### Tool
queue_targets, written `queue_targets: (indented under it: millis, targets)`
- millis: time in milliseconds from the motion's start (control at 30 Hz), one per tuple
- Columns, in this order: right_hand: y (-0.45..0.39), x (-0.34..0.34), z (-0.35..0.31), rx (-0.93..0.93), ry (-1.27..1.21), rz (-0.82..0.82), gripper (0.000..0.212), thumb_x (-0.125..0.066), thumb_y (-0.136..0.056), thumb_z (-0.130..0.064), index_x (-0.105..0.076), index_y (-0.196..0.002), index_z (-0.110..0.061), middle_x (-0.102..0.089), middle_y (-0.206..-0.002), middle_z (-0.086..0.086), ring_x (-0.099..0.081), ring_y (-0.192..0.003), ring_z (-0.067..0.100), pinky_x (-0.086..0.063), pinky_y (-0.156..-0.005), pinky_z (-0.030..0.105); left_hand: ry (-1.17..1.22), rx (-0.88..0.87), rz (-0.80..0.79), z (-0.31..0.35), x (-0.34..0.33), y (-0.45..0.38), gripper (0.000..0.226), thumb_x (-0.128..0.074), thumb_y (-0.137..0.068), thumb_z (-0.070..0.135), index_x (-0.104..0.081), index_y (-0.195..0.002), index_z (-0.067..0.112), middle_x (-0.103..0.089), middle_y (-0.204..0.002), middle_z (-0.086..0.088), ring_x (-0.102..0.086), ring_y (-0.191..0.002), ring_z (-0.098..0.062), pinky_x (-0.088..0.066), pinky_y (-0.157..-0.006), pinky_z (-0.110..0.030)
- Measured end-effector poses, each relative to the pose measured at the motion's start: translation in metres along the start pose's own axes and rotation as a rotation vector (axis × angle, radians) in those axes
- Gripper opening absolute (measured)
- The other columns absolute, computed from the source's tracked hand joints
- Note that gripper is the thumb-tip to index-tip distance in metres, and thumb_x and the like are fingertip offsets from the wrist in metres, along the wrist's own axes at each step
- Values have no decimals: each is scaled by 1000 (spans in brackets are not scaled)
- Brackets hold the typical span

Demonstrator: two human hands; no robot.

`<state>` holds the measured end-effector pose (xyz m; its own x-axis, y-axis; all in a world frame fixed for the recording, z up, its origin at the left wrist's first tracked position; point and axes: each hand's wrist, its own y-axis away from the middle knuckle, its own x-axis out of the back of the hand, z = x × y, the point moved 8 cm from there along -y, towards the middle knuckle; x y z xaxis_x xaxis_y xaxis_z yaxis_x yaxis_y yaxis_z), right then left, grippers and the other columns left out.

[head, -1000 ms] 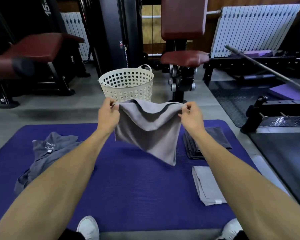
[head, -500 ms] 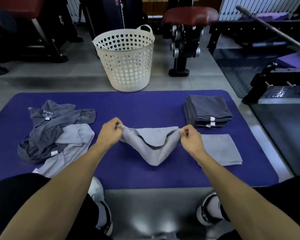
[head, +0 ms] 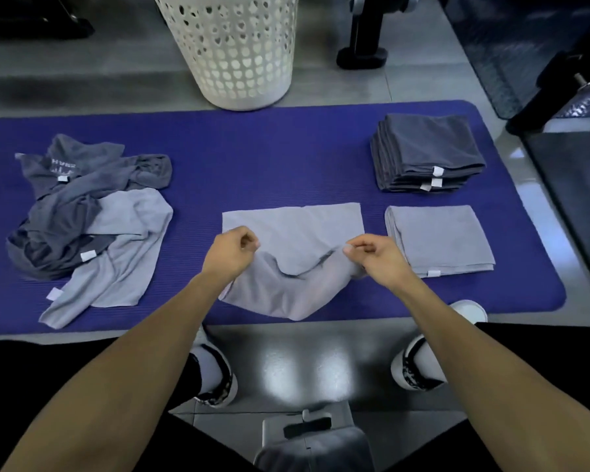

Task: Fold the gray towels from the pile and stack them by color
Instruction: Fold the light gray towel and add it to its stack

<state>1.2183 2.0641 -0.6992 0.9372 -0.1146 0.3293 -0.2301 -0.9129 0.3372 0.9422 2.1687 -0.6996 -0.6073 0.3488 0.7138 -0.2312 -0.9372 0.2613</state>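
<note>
A light gray towel point(head: 292, 233) lies partly spread on the purple mat point(head: 252, 148), its far half flat and its near half sagging between my hands. My left hand point(head: 230, 252) pinches its left corner and my right hand point(head: 372, 255) pinches its right corner, both just above the mat. To the right lies a folded light gray towel point(head: 440, 240). Behind that one stands a stack of folded dark gray towels point(head: 426, 151). On the mat's left is the loose pile of dark and light gray towels point(head: 82, 219).
A white perforated laundry basket point(head: 232, 49) stands on the floor beyond the mat's far edge. Black gym equipment point(head: 566, 63) sits at the right and back. My two shoes point(head: 215, 376) are on the gray floor near the mat's front edge.
I lowered the light gray towel from chest height onto the mat, and its far half now lies flat. My view has tilted down and moved closer to the mat.
</note>
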Motion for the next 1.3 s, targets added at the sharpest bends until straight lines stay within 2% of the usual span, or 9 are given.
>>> queue_targets:
  millis: [167, 267, 367, 567, 733, 867, 1033, 1200, 1300]
  targets:
    - [-4, 5, -7, -21, -138, -95, 5, -74, -87, -15, -77, -89, -18, -76, -92, 6, -71, -88, 18, -60, -76, 31, 122, -333, -289, 108, -56, 2, 14, -66, -93, 24, -73, -104, 18, -72, -105, 10, -61, -95, 4, -40, -81, -6]
    - [-6, 12, -11, -9, -148, -91, 6, -72, -89, -14, -77, -91, -18, -76, -92, 5, -71, -90, 16, -59, -79, 30, 153, -374, -463, 131, -90, 8, 15, -68, -92, 28, -74, -102, 18, -73, -98, 8, -65, -92, -3, -48, -83, -17]
    - [-9, 16, -6, -29, -186, -73, 6, -71, -90, -16, -76, -91, -17, -76, -91, 2, -71, -90, 13, -58, -80, 27, 201, -323, -419, 124, -97, -4, 12, -72, -88, 26, -73, -86, 14, -70, -82, -7, -59, -73, -13, -50, -73, -39]
    - [-18, 11, 27, -121, -87, -148, 26, -59, -98, -31, -73, -91, -10, -66, -78, -12, -58, -74, -3, -44, -74, 13, 268, -328, -402, 126, -89, -33, 11, -70, -91, 21, -74, -85, 12, -71, -81, -8, -55, -69, -11, -45, -65, -30]
    - [-33, 9, 79, -196, -21, -153, 12, -66, -93, -28, -71, -102, -22, -71, -96, -10, -65, -93, 4, -46, -82, 19, 215, -305, -349, 126, -96, -81, 13, -64, -95, 24, -74, -91, 16, -69, -79, 1, -55, -68, -5, -43, -64, -19]
    - [-51, 10, 110, -255, 88, -170, 29, -63, -94, -24, -52, -69, -15, -49, -68, -4, -45, -63, 10, -38, -65, 25, 155, -307, -415, 132, -134, -122, 13, -64, -95, 29, -73, -90, 21, -68, -79, -2, -56, -71, -7, -45, -68, -23]
    - [-58, 22, 143, -320, -1, -91, 38, -60, -97, -26, -43, -65, -15, -44, -62, -8, -40, -54, 2, -33, -54, 16, -75, -311, -409, 132, -189, -187, 16, -66, -94, 29, -73, -92, 15, -68, -81, -11, -53, -67, -12, -40, -65, -27]
    - [-58, 18, 179, -316, 50, 6, 23, -54, -100, -29, -53, -83, -15, -54, -85, 0, -51, -79, 13, -39, -65, 15, -151, -278, -411, 123, -232, -229, 16, -68, -92, 28, -75, -94, 14, -66, -81, 8, -56, -72, -1, -38, -67, -13]
    - [-58, 12, 197, -343, 68, 88, 21, -51, -102, -29, -60, -101, -10, -50, -105, 5, -52, -94, 19, -38, -81, 23, -135, -261, -353, 117, -241, -245, 15, -69, -91, 27, -77, -96, 15, -71, -88, 5, -62, -82, -6, -46, -78, -21]
